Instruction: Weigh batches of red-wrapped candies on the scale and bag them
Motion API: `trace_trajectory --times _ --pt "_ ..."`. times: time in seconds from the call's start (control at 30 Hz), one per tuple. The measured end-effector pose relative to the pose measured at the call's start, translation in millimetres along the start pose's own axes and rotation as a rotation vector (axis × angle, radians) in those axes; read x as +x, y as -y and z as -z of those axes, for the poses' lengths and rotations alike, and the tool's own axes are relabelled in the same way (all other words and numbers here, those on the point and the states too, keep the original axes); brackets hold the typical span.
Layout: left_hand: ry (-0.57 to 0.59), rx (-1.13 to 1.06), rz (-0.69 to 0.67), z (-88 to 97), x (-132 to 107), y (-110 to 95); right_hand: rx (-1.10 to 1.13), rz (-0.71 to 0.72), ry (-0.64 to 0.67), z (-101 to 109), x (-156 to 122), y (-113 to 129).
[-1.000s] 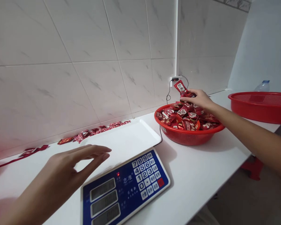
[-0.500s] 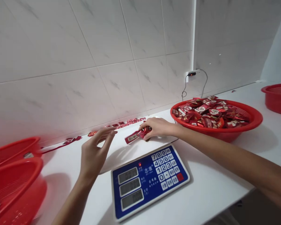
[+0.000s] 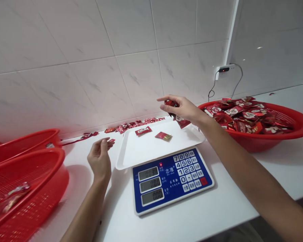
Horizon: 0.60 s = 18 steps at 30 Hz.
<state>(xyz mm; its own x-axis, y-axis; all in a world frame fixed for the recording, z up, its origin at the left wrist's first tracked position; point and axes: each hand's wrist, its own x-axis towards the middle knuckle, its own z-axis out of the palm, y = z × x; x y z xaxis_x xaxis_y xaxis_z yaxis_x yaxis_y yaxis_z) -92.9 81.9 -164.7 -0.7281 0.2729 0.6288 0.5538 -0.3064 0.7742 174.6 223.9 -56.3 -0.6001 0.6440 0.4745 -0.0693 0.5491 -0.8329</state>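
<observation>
while the right hand (image 3: pixel 184 109) pinches candy packets (image 3: pixel 183 123), the left hand (image 3: pixel 99 158) hangs half open, empty.

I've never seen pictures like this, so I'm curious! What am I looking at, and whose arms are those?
This picture comes from a camera worn on a person's head, so you see what they see. The arms are theirs. Their right hand holds some red-wrapped sweets. Their left hand is raised beside a white tray that sits on a blue electronic scale. Two wrapped sweets lie on the tray. A big red basket on the white counter holds many more.
</observation>
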Motion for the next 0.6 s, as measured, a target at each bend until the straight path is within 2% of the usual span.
trace_trajectory --times 0.07,0.17,0.33,0.47,0.53,0.6 --pt "0.02 0.036 0.044 0.9 -3 11 0.002 0.022 -0.012 -7 0 -4" --pt "0.041 0.074 0.072 1.5 -6 16 0.009 0.061 -0.011 -14 0 -12" --pt "0.02 0.099 0.053 0.8 -4 10 0.016 0.133 -0.036 -17 1 -17" --pt "0.016 0.119 0.03 0.9 -5 4 0.037 0.132 -0.05 -17 3 -18" --pt "0.027 0.129 0.031 0.6 -6 3 0.04 0.098 -0.008 -17 3 -20" --pt "0.036 0.141 0.031 -0.1 -6 3 0.036 0.058 0.088 -16 2 -21"
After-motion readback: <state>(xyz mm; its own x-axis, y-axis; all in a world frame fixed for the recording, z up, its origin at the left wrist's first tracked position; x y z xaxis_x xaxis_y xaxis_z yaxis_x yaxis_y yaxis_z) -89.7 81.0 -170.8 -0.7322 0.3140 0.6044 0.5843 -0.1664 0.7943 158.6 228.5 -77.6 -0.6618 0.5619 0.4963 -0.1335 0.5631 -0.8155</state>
